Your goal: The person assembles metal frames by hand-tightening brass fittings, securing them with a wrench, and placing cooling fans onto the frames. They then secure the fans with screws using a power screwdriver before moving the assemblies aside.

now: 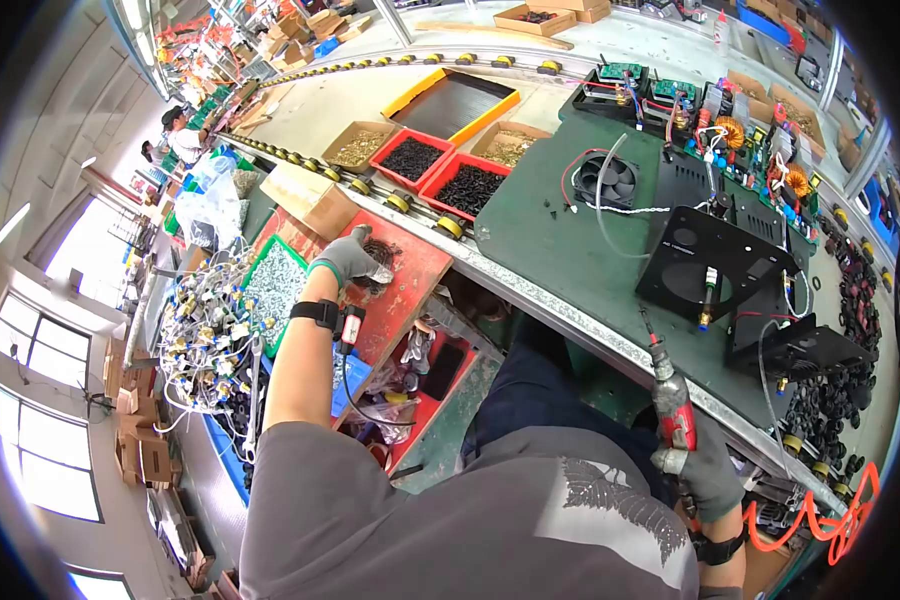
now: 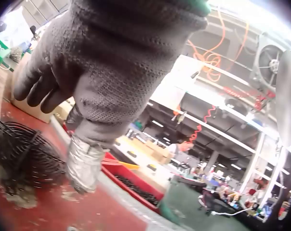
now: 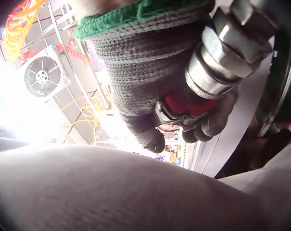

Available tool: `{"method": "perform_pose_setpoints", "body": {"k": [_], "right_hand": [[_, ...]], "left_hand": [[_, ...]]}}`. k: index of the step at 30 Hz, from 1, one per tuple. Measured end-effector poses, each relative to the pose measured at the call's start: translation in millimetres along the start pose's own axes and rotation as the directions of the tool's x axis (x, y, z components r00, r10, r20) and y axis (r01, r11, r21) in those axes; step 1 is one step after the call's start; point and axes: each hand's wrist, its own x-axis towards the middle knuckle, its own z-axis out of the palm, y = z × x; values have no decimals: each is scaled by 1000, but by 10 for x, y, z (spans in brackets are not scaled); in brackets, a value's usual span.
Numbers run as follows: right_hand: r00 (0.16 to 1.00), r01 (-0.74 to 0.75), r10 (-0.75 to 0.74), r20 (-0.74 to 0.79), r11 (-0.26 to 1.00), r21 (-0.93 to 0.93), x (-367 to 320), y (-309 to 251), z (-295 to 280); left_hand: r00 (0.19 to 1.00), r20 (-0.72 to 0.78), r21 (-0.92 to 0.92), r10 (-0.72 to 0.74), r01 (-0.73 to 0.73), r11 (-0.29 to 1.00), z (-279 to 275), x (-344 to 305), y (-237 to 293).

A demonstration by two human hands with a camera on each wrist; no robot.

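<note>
My left hand (image 1: pixel 348 258), in a grey glove with silver tape round the thumb, reaches over the red bench. Beside it lies a pile of black wire fan guards (image 2: pixel 27 156); in the left wrist view the fingers hang loosely next to them, with nothing held. My right hand (image 1: pixel 710 470), also gloved, grips a red and silver air screwdriver (image 1: pixel 674 405), its bit pointing toward the green mat (image 1: pixel 580 230). In the right wrist view the fingers wrap round the tool, near its metal hose fitting (image 3: pixel 210 72). A black metal panel (image 1: pixel 682 235) with a round hole stands on the mat.
A black fan (image 1: pixel 607 180) lies on the mat, with circuit boards (image 1: pixel 675 90) behind it. Red trays of black parts (image 1: pixel 410 158) sit past the bench. A green tray of small metal pieces (image 1: pixel 275 285) and tangled white tubing (image 1: pixel 205 335) lie left. An orange coiled hose (image 1: pixel 820 525) hangs right.
</note>
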Motion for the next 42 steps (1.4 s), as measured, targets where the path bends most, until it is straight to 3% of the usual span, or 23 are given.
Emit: {"method": "perform_pose_setpoints", "body": {"k": [11,14,15,17,19,20,21,23,25,26,27,29,31,33,35,38,42], "right_hand": [[996,-84,84,-5,996,27,-69,-57,-13],[999,-51,51,-5,998,20,-103,-56,-34],[1000,-25,25,-5,1000,8,-112,-56,-42],[1000,2,-2,-1,1000,4,-123,-5,-85],[999,21,-21,-25,1000,5,-194,-5,-89],[999,29,-28,-34,998,50,-230,-63,-52],[998,41,-36,-50,995,93,-271,-108,-64],[998,17,-10,-70,995,96,-348,-106,-135],[989,121,-115,-97,991,50,-417,-146,-130],[989,103,-95,-111,993,64,-484,-194,-134],[983,100,-88,-160,993,70,-535,-196,-158],[980,114,-106,-171,993,39,-595,-118,-202],[969,99,-86,-232,994,45,-654,-47,-244],[969,39,-22,-247,997,67,-671,-88,-238],[957,9,35,-287,989,150,-672,-223,-162],[953,-61,115,-281,979,195,-616,-271,-140],[953,-30,76,-293,987,160,-572,-273,-113]], "left_hand": [[999,-35,-66,-4,1,998,-60,-133,-33],[996,-86,-88,-12,5,996,-173,-365,97],[975,-214,-99,61,-84,991,-221,-545,265],[880,-405,-130,247,-323,937,-249,-848,628],[710,-532,-138,462,-611,780,-182,-1070,1035],[637,-584,-126,503,-683,719,-136,-1213,1275],[652,-545,-131,527,-687,714,-163,-1449,1552],[543,-573,-178,613,-813,554,-34,-1578,1897],[432,-598,-238,675,-900,365,102,-1578,2155],[364,-615,-177,700,-928,328,155,-1577,2260],[362,-594,-216,719,-932,290,189,-1615,2364],[230,-647,-189,727,-972,139,314,-1582,2546],[180,-662,-196,727,-979,63,441,-1587,2736],[358,-683,-513,636,-856,-69,676,-1501,2889],[301,-776,-387,555,-921,-41,793,-1400,3054],[283,-782,-328,556,-944,19,835,-1410,3173],[238,-806,-242,542,-968,65,953,-1306,3237]]}}
